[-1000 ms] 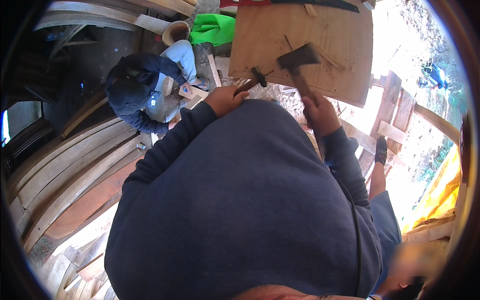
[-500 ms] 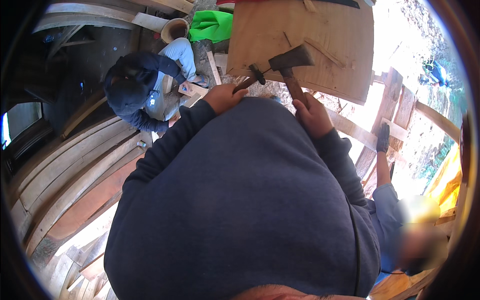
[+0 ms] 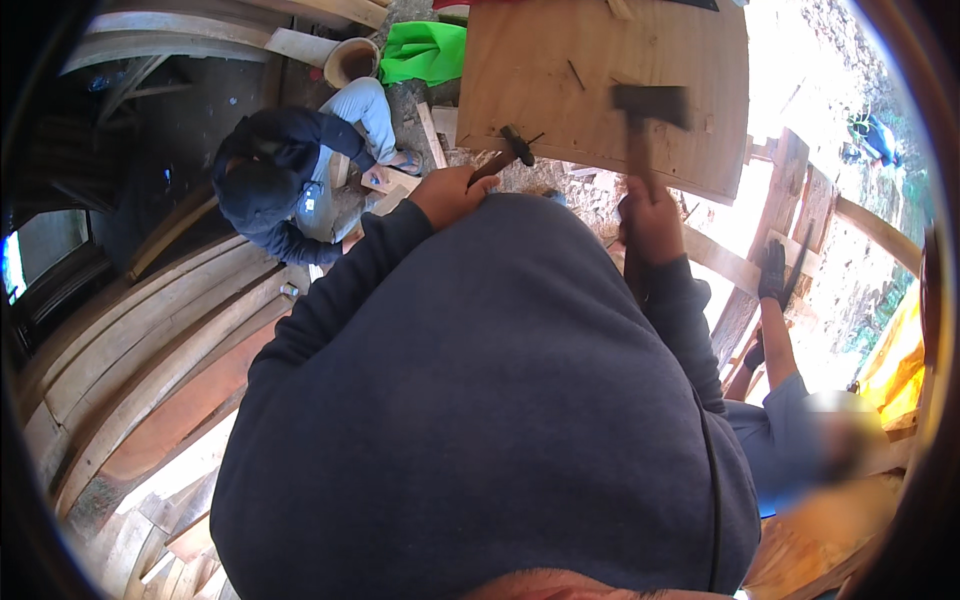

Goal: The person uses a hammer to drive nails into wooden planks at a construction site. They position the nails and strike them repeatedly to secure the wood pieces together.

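Note:
My left hand (image 3: 452, 197) is closed round the wooden handle of a hammer (image 3: 517, 146), whose dark head points away from me. My right hand (image 3: 657, 224) grips an axe (image 3: 650, 105) by its wooden shaft. The axe stands out ahead of me, its dark head over a plywood board (image 3: 535, 50), blade toward the right. Whether the axe touches the board I cannot tell. A thin dark stick (image 3: 577, 75) lies on the board, left of the axe head.
At the left a crouching person (image 3: 270, 180) in dark clothes works low beside wood pieces. Another person's gloved hand (image 3: 772, 268) rests by timber posts on the right. Curved planks (image 3: 150, 350) fill the left side. A bucket (image 3: 352, 62) and green cloth (image 3: 425, 52) lie beyond.
The axe has swung right and its head now points more squarely to the right. My left hand and hammer barely moved. At the right, the other person's second gloved hand has come into view.

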`<state>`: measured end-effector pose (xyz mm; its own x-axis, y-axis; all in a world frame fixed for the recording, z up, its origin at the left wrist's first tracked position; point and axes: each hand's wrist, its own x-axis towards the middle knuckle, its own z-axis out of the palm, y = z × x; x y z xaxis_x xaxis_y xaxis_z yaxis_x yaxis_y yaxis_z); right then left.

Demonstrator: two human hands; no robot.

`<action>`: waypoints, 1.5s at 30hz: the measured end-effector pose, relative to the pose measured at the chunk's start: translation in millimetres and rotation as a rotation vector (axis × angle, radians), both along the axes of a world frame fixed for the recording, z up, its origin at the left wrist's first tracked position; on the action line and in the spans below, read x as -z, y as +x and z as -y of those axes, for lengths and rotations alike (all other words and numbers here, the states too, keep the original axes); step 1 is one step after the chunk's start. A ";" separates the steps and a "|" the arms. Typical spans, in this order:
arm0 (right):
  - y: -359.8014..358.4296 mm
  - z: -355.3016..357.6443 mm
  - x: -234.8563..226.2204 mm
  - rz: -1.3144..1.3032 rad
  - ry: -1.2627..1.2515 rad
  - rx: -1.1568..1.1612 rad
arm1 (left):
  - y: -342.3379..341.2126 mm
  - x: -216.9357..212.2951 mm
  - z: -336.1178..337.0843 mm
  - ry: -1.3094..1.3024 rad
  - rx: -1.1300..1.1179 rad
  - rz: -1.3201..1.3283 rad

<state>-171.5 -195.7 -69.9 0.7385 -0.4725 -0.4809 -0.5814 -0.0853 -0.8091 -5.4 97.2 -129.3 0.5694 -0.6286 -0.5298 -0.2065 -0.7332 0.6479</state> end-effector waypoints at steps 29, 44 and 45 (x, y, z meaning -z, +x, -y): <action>1.4 2.3 6.6 -0.169 0.091 -0.118 | 1.1 -3.5 -7.3 0.054 0.026 0.003; -5.3 2.8 15.2 -0.126 -0.091 -0.433 | 1.0 -0.9 -2.4 0.007 0.033 0.016; 3.0 6.2 5.1 -0.127 -0.009 -0.252 | 2.6 -3.2 -0.9 -0.020 0.027 0.026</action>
<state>-168.6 -201.9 -75.0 0.7671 -0.2866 -0.5739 -0.6379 -0.2470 -0.7294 -2.8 98.1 -126.1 0.5655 -0.6544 -0.5020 -0.2432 -0.7139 0.6566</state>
